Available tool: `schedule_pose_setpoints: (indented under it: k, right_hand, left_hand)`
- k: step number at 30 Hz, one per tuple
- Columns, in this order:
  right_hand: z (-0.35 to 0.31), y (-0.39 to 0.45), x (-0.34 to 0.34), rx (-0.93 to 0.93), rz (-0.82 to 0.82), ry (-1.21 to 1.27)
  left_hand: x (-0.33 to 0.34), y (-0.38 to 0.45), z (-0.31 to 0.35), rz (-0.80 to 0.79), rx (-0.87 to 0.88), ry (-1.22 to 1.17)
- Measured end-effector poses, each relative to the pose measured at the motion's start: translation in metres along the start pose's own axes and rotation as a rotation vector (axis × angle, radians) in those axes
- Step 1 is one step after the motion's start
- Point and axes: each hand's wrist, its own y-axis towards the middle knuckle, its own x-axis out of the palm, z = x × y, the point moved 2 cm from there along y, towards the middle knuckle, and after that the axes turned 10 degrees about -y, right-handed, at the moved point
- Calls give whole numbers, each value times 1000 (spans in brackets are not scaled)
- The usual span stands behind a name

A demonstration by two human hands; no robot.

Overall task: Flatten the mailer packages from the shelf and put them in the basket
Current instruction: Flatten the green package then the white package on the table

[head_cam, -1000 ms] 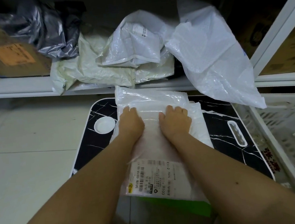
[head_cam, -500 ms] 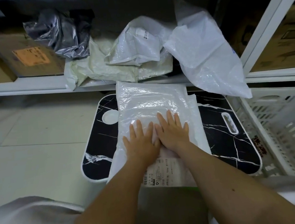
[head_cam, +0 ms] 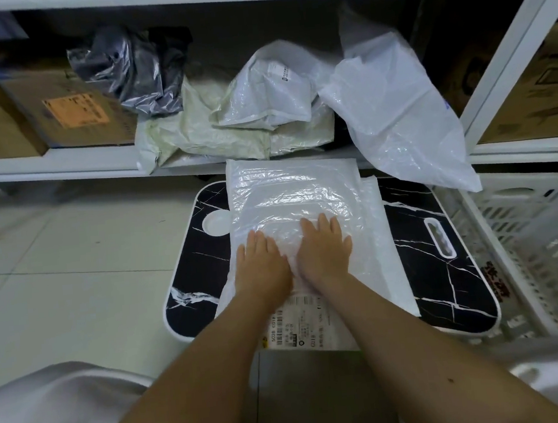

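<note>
A white bubble mailer point(head_cam: 298, 196) with a printed shipping label near me lies flat on a small black marble-pattern table point(head_cam: 445, 281). My left hand point(head_cam: 262, 263) and my right hand point(head_cam: 325, 249) press on its middle side by side, fingers straight and palms down. On the white shelf point(head_cam: 47, 165) behind the table sit more mailers: a crumpled grey one point(head_cam: 134, 72), a pale greenish one point(head_cam: 203, 133), a white one point(head_cam: 267, 94) and a large white one point(head_cam: 397, 116) that hangs over the shelf edge. The white slotted basket point(head_cam: 544, 249) stands to the right of the table.
Cardboard boxes point(head_cam: 43, 114) fill the shelf's left end, and more boxes point(head_cam: 536, 87) stand behind the white upright on the right. Pale floor tiles point(head_cam: 74, 279) spread to the left of the table. Light fabric point(head_cam: 46, 417) covers the lower left corner.
Both hands went from curled fingers far up the mailer to flat palms, slid back toward me to its middle and then spread slightly apart. The view pulled back.
</note>
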Motion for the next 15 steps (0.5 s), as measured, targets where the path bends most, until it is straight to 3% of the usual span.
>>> schedule_pose_setpoints:
  k: [4, 9, 15]
  right_hand:
    - [-5, 4, -10, -83, -10, 10]
    - [13, 15, -9, -234, -119, -141]
    - [19, 22, 3, -145, -254, -89]
  left_hand:
    - [-1, -1, 28, 34, -72, 40]
    - [18, -19, 28, -60, -64, -43]
    - [25, -15, 21, -146, -28, -16]
